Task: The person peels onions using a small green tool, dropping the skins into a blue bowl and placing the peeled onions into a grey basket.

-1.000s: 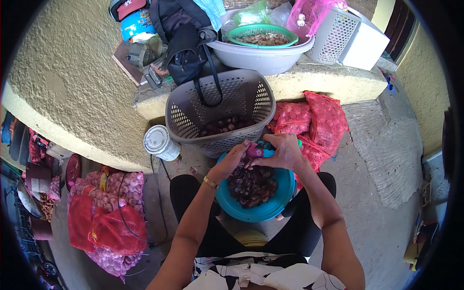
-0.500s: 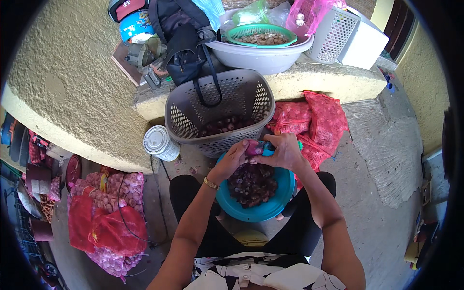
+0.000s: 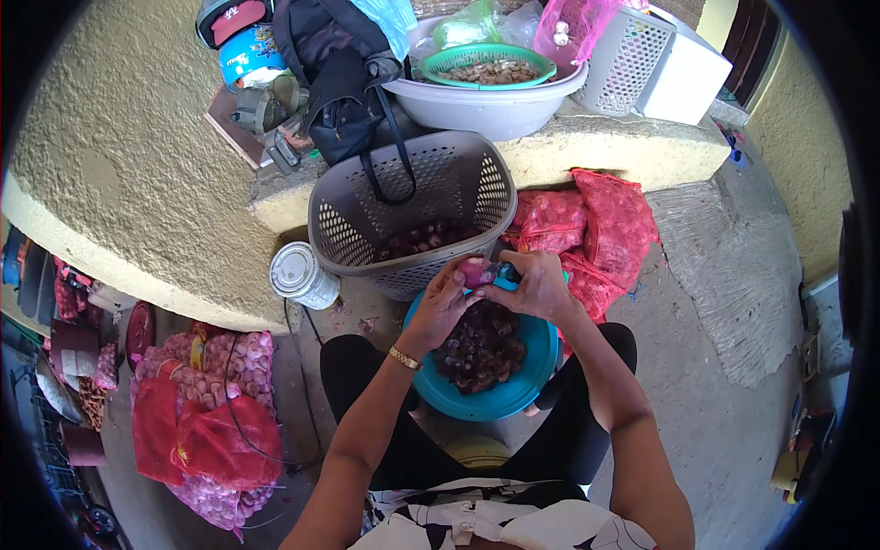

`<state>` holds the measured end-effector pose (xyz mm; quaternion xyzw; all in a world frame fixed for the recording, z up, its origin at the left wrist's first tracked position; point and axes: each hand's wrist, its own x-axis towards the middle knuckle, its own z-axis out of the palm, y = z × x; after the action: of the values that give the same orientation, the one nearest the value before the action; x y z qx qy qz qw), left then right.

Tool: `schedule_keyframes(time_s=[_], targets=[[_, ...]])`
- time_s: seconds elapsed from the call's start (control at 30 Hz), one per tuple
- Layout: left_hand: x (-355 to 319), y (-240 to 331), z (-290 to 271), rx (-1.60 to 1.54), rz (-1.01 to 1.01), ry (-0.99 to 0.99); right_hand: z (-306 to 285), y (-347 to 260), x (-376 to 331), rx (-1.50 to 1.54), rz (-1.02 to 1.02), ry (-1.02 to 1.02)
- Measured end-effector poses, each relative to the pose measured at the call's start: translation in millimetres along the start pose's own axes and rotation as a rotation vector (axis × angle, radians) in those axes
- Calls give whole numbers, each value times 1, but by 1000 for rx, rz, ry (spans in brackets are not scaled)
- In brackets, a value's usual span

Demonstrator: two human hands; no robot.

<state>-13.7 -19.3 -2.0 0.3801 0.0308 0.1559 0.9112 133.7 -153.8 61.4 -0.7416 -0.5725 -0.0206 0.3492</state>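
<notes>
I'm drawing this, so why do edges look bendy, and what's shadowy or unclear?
Head view: the fisheye lens blackens the corners and probably bows the wall edge; head view: bulbs inside the grey basket look shaded; head view: the held purple bulb shows little detail.

Basket (image 3: pixel 440 197) blocks beyond fingers (image 3: pixel 527 264); red sacks (image 3: pixel 616 229) right; farther right, open floor (image 3: pixel 692 412).

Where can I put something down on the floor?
The biggest bare patch is grey floor bordered by the right knee and red net sacks. It's crowded between both knees, where the blue basin sits before the brown basket, and at left, around the pinkish bulb sacks and cable.
</notes>
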Motion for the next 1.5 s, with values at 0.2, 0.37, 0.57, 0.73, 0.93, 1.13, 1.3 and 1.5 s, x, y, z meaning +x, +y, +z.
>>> schedule_keyframes(time_s=[0.2,0.37,0.57,0.73,0.93,1.13,1.3,1.5], targets=[[1,11,8,-55,13,-27,3,5,-3,54,-47,45],[0,12,13,-52,31,5,4,3,-4,84,32,-3],[-3,6,13,-88,51,59,6,4,-3,192,53,-27],[-2,16,11,-74,-3,-11,7,4,-7,212,44,-27],[-1,28,10,117,-77,-72,12,8,-11,201,51,-56],[-2,15,8,66,27,-4,12,5,-11,277,68,-58],[-2,13,9,127,163,-22,17,4,-11,363,70,-57],[-4,20,26,300,156,57,25,11,-13,431,51,-47]])
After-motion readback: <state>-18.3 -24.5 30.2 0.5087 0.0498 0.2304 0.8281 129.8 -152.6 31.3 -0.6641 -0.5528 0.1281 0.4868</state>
